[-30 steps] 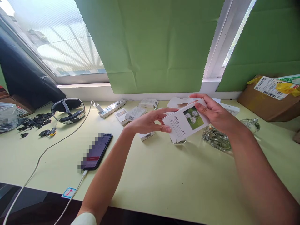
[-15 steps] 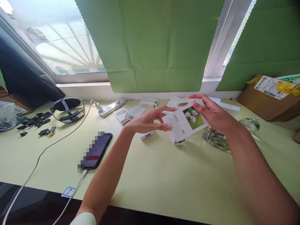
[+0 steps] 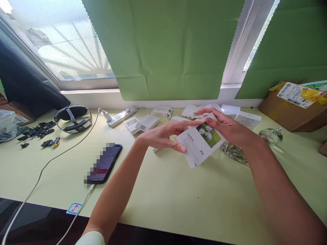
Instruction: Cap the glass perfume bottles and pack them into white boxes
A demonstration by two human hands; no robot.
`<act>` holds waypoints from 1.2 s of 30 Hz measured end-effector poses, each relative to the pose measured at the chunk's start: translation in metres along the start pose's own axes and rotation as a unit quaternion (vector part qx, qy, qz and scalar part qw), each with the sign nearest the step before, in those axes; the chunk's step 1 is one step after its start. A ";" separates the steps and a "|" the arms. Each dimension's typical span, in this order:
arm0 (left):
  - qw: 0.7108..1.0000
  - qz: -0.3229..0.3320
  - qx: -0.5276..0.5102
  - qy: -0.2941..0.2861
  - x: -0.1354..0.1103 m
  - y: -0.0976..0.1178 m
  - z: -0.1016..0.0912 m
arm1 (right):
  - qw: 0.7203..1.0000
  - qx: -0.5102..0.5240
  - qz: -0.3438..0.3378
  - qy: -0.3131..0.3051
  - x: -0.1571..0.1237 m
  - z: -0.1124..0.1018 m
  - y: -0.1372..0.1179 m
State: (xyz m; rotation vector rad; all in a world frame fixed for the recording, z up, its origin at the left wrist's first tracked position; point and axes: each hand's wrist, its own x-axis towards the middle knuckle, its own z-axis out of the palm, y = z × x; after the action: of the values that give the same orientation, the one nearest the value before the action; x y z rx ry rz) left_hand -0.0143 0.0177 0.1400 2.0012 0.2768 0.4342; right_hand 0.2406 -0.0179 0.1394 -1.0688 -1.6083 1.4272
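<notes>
White flower box (image 3: 200, 144) was tilted, held above bench (image 3: 166, 200). Nearest, at left: phone (image 3: 103, 164) on cable. Further in: left hand (image 3: 163, 136) pinched box's left edge; right hand (image 3: 227, 127) gripped its far right corner, thumb on picture. Glass bottle (image 3: 233, 152) lay just behind. Farthest: small boxes (image 3: 146, 122), power strip (image 3: 122, 116) near window wall.
</notes>
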 end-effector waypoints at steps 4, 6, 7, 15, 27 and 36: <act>0.999 0.006 -0.015 0.036 0.000 -0.001 -0.001 | 0.999 0.025 -0.015 0.042 0.004 -0.001 0.002; 0.998 0.010 -0.003 0.069 0.000 -0.003 -0.003 | 0.996 0.049 -0.024 0.073 0.007 -0.005 0.004; 0.997 0.010 0.008 0.078 0.000 -0.004 -0.003 | 0.994 0.059 -0.026 0.087 0.009 -0.007 0.005; 0.998 -0.016 0.004 0.068 0.003 -0.001 0.006 | 0.991 0.056 -0.013 0.118 0.007 -0.014 0.006; 0.996 -0.001 -0.021 0.087 0.002 -0.007 0.005 | 0.989 0.047 -0.023 0.138 0.012 -0.008 0.008; 0.970 0.055 0.152 0.182 0.001 -0.006 -0.002 | 0.971 0.077 -0.012 0.225 0.015 -0.025 0.009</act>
State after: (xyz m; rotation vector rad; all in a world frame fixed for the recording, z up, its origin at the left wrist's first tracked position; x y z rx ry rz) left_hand -0.0141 0.0228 0.1359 2.2331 0.4858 0.8780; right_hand 0.2590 0.0061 0.1335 -1.1762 -1.1641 1.1663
